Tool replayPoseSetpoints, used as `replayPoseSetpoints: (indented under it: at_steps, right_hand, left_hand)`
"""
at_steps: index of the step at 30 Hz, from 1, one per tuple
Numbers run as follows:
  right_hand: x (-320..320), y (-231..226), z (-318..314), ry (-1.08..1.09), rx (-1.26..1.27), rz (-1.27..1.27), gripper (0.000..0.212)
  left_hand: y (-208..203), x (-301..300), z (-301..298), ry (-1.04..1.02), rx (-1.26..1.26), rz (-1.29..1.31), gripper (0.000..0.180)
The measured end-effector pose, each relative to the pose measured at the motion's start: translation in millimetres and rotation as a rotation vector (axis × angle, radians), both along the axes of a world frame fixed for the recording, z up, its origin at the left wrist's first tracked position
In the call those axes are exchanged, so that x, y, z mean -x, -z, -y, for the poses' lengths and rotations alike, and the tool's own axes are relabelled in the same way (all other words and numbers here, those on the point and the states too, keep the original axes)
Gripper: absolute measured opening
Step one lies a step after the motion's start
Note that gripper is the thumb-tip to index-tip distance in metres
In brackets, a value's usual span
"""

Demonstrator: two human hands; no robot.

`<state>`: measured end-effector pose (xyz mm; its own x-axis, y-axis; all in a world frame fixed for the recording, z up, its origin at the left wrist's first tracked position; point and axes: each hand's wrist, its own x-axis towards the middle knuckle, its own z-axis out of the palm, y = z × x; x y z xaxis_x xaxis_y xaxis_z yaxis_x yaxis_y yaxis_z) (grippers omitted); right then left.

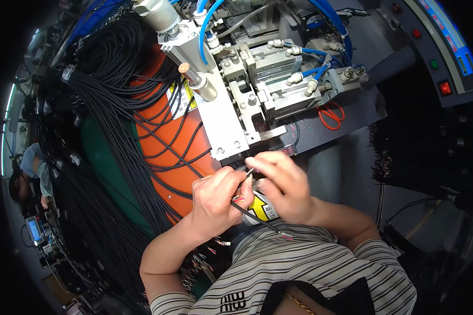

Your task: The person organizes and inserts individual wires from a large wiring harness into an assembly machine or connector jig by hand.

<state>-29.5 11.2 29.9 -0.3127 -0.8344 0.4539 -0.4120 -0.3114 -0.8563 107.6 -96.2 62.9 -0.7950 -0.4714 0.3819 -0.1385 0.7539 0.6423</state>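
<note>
My left hand [218,197] is closed around a thin black cable [257,216], close to the front corner of the metal machine plate. One cable end pokes up between its thumb and forefinger. Coloured wires show beside the fingers, and more bare wire ends [286,236] hang at the cable's lower tip over my striped shirt. To the right, slightly smeared by motion, my right hand [288,186] has its forefinger reaching toward the upper cable tip. Its thumb is apart from that finger, and I see nothing held between them. Both hands are just below the clamping machine [268,89].
Bundles of black cables [115,84] lie across an orange surface [165,136] at the left. Blue air hoses [346,37] run to the machine. Red-handled scissors [331,116] rest on its base. A control panel with buttons [441,63] stands upper right. A person [31,163] is far left.
</note>
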Motion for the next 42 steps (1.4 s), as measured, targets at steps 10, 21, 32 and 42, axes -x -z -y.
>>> replayPoseSetpoints:
  at_steps: [10,21,32,42]
  right_hand:
    - [26,1,6,-0.372,-0.275,0.910,0.021]
    - [38,-3,10,-0.387,-0.355,0.790,0.016]
    - [33,-22,14,-0.017,-0.290,-0.558,0.006]
    - [30,-9,12,0.003,-0.264,-0.504,0.005]
  left_hand:
    - [0,0,2,0.048,0.036,-0.004,0.015]
    - [-4,-3,12,0.132,-0.623,0.132,0.004]
    - [-6,-3,0,0.047,0.291,0.208,0.034]
    - [-7,-7,4,0.126,0.196,0.302,0.048]
